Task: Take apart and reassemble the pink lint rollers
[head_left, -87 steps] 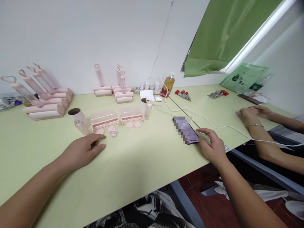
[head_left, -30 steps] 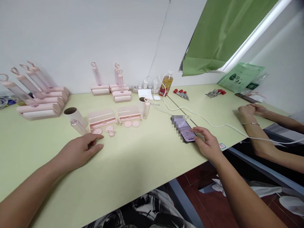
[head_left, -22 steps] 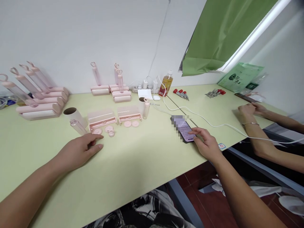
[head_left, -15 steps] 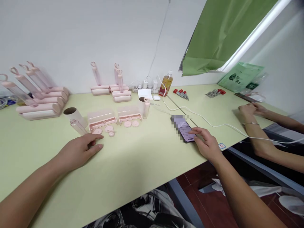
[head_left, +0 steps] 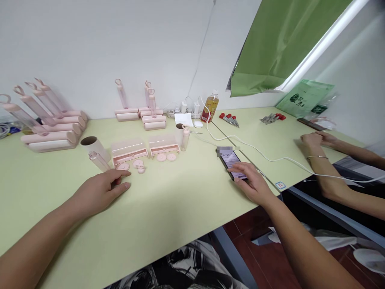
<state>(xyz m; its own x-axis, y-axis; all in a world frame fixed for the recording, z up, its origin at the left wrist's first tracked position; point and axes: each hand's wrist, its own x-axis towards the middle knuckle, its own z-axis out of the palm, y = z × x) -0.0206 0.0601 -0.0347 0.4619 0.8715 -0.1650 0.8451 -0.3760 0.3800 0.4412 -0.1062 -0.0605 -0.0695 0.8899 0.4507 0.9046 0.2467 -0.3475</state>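
While left hand [head_left: 98, 192] rests flat, right hand [head_left: 251, 184] touches phone [head_left: 231, 160]

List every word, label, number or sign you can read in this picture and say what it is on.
Nothing reads clearly.
Phone screen under the right hand: lines of text, too small and partly blurred.
Green bag: round dark logo and print, too blurred.
Bottle label: red and yellow, unreadable.
Small sticker at the table's edge: blue and red mark, too small.
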